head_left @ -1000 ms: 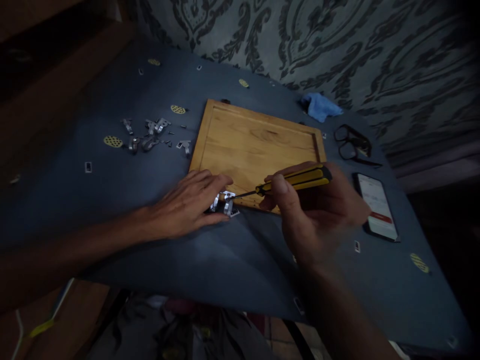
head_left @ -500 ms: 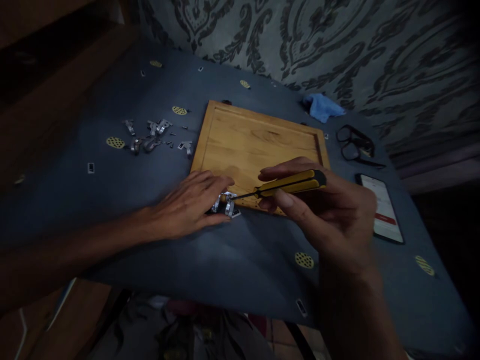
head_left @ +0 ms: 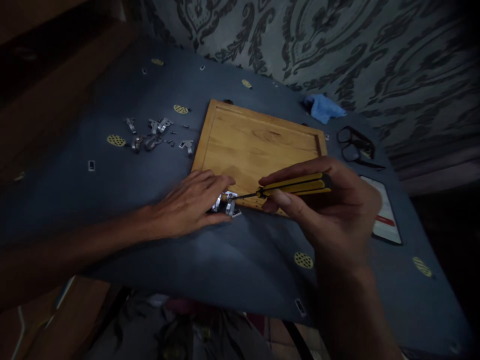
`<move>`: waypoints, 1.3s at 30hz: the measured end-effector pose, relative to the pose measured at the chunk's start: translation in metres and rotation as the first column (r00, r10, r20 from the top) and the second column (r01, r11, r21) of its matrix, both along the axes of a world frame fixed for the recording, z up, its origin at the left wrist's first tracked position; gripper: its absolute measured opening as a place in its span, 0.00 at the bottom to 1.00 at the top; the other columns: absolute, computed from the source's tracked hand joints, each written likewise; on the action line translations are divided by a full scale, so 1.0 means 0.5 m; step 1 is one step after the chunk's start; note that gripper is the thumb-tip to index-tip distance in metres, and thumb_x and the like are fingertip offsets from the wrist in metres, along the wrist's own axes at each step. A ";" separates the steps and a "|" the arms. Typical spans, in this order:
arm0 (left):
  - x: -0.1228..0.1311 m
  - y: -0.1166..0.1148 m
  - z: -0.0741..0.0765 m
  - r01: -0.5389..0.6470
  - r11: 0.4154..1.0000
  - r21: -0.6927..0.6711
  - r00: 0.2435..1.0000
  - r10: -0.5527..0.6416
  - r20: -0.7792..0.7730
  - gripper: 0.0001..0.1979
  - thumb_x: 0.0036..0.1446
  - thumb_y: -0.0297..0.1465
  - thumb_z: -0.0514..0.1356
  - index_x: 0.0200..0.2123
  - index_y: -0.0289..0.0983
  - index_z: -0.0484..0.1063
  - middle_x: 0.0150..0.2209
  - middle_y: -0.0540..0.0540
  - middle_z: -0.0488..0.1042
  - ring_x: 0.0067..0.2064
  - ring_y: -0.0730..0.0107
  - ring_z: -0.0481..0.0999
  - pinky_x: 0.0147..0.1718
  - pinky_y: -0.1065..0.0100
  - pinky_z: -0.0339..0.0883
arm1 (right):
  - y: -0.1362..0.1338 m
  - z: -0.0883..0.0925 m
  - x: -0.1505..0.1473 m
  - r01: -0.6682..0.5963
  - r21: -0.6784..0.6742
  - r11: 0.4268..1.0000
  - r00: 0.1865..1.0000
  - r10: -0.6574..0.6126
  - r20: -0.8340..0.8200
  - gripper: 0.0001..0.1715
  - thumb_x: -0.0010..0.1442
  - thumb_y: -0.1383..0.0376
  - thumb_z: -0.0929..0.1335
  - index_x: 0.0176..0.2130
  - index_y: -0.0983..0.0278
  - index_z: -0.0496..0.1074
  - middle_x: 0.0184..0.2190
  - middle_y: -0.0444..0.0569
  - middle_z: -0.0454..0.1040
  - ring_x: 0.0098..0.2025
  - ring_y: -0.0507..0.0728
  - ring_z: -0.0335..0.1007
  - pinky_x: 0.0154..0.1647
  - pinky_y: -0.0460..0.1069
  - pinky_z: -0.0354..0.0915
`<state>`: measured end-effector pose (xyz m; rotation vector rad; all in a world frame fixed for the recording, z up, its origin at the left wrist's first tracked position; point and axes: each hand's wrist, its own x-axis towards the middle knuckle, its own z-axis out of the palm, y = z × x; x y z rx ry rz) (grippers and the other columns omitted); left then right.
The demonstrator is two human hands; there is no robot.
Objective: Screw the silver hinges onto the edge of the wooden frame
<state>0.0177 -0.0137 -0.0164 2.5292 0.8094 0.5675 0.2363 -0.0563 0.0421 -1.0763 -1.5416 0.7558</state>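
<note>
A wooden cabinet door panel (head_left: pixel 255 145) lies flat on the blue table (head_left: pixel 150 250). At its near left corner sits a metal hinge (head_left: pixel 227 202). My left hand (head_left: pixel 187 205) rests on the table with its fingers pinching that hinge. My right hand (head_left: pixel 330 210) is closed around a yellow-and-black screwdriver (head_left: pixel 290 185). The screwdriver lies nearly level, and its thin tip touches the hinge.
Several loose hinges and screws (head_left: pixel 152 137) lie at the left of the panel. A blue cloth (head_left: pixel 322 107), black glasses (head_left: pixel 354 145) and a lit phone (head_left: pixel 386 212) sit at the right. Yellow perforated discs (head_left: pixel 303 260) dot the table. A patterned wall rises behind.
My right hand has rolled over the screwdriver handle, turning it, while the tip stayed on the hinge. The left hand has kept its place.
</note>
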 end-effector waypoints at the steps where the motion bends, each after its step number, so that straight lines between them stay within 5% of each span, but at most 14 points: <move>1: 0.000 0.000 0.000 0.002 1.000 0.003 1.000 -0.002 0.003 0.23 0.66 0.41 0.65 0.57 0.37 0.63 0.49 0.40 0.75 0.52 0.52 0.75 0.50 0.56 0.69 | -0.001 0.001 0.001 -0.010 -0.005 1.000 1.000 0.010 -0.007 0.10 0.56 0.64 0.79 0.40 0.56 0.81 0.35 0.42 0.83 0.27 0.53 0.79 0.26 0.48 0.78; 6: -0.001 0.000 -0.003 -0.001 1.000 -0.006 0.999 0.001 0.034 0.23 0.66 0.40 0.66 0.57 0.38 0.63 0.50 0.41 0.75 0.52 0.54 0.75 0.51 0.56 0.68 | -0.005 0.001 0.003 -0.002 -0.018 1.000 0.997 0.004 0.080 0.08 0.62 0.61 0.76 0.42 0.58 0.82 0.40 0.46 0.85 0.26 0.52 0.78 0.29 0.50 0.80; 10: -0.001 0.000 -0.004 0.002 1.000 -0.013 1.000 -0.001 0.031 0.23 0.66 0.41 0.65 0.56 0.38 0.64 0.48 0.41 0.75 0.50 0.53 0.75 0.49 0.57 0.69 | -0.005 -0.014 -0.009 0.110 0.091 0.990 0.988 -0.119 0.102 0.06 0.57 0.63 0.79 0.34 0.57 0.80 0.33 0.43 0.81 0.26 0.54 0.77 0.26 0.50 0.76; 17: -0.002 0.000 -0.003 0.012 1.000 -0.006 1.000 -0.012 0.029 0.21 0.66 0.39 0.65 0.56 0.38 0.63 0.49 0.41 0.75 0.50 0.55 0.75 0.50 0.57 0.68 | -0.010 -0.025 -0.031 0.383 0.223 0.896 0.922 -0.358 -0.146 0.06 0.61 0.60 0.77 0.36 0.57 0.78 0.30 0.41 0.78 0.23 0.52 0.74 0.20 0.49 0.69; 23: -0.003 0.000 -0.004 0.005 1.000 -0.012 1.000 -0.004 0.030 0.22 0.66 0.39 0.66 0.56 0.39 0.63 0.50 0.41 0.75 0.52 0.54 0.75 0.51 0.56 0.69 | -0.006 -0.029 -0.024 0.294 0.213 0.932 0.952 -0.305 0.021 0.04 0.62 0.62 0.75 0.35 0.54 0.78 0.29 0.42 0.76 0.23 0.53 0.73 0.21 0.49 0.71; 39: -0.001 -0.001 -0.003 0.010 1.000 -0.015 0.999 -0.010 0.040 0.22 0.66 0.39 0.66 0.56 0.38 0.63 0.48 0.41 0.75 0.51 0.53 0.75 0.50 0.58 0.68 | 0.003 -0.032 -0.017 0.171 0.181 0.968 0.982 -0.183 0.054 0.06 0.59 0.66 0.77 0.35 0.56 0.78 0.30 0.40 0.77 0.25 0.50 0.74 0.24 0.46 0.72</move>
